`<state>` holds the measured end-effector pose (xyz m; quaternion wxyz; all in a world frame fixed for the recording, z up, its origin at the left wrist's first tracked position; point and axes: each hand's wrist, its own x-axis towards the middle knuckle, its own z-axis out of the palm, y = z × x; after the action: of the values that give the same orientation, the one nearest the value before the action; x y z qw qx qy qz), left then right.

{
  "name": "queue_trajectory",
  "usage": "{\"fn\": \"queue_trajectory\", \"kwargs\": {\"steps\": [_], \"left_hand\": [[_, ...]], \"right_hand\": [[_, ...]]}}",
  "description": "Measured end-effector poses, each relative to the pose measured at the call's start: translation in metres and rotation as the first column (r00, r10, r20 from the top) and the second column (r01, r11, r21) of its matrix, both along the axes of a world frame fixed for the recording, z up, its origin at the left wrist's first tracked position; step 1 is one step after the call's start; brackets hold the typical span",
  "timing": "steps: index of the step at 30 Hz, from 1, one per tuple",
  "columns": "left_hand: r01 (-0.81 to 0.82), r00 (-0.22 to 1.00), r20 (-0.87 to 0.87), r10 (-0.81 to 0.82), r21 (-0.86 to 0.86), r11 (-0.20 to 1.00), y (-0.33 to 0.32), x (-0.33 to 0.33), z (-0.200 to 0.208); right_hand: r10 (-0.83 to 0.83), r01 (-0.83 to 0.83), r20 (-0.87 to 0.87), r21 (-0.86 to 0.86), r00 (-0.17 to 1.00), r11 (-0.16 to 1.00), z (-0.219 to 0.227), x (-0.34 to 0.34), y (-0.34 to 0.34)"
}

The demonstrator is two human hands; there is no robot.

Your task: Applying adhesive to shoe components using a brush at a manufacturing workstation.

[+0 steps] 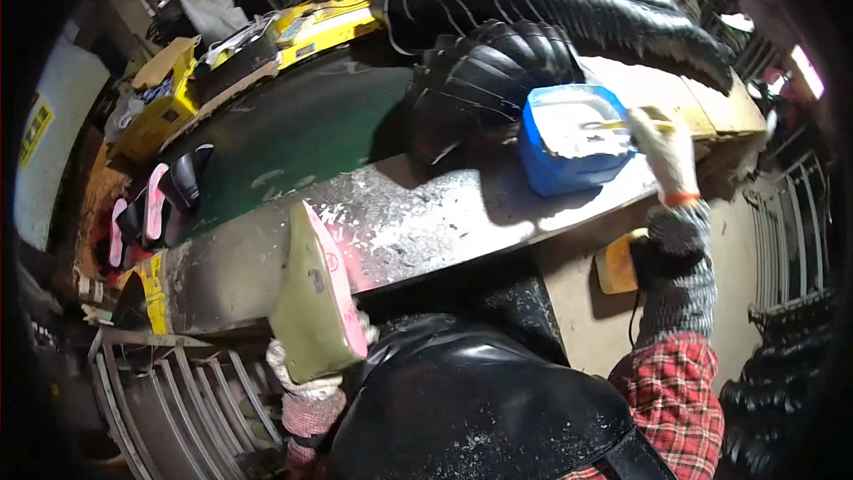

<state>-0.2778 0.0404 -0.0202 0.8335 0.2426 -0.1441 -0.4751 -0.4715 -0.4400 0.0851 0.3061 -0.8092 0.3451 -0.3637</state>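
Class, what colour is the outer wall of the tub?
The tub is blue outside, best seen in the head view.

My feed looks down on a workbench (240,271) with a dark green surface and a pale, scuffed front edge. In the lower left, the person's gloved left hand (291,380) grips the lower end of an olive-green foot-shaped form (306,320), tilted upright, with a pink sole (332,268) along its right side. At right, I see the gloved right hand (665,147) holding a slim yellowish handle (609,125) over an open blue container (569,167) of white material (569,113). Just behind the container lies a fanned row of overlapping black pieces (506,71). A black apron (489,400) and red checked sleeve (680,382) fill the lower foreground.
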Motion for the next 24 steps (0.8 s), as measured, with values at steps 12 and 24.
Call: {"fn": "queue_trajectory", "kwargs": {"steps": [12,24], "left_hand": [[-0.225,0.854,-0.499,0.146,-0.103,0.969,0.067,-0.004,-0.075],[-0.352,0.565,-0.819,-0.096,-0.345,0.870,0.060,-0.005,-0.084]], "right_hand": [[0.872,-0.881,0.125,0.058,0.472,0.469,-0.021,0.132,0.226],[0.954,-0.958,0.166,0.185,0.251,0.220,-0.039,0.189,0.252]]}}
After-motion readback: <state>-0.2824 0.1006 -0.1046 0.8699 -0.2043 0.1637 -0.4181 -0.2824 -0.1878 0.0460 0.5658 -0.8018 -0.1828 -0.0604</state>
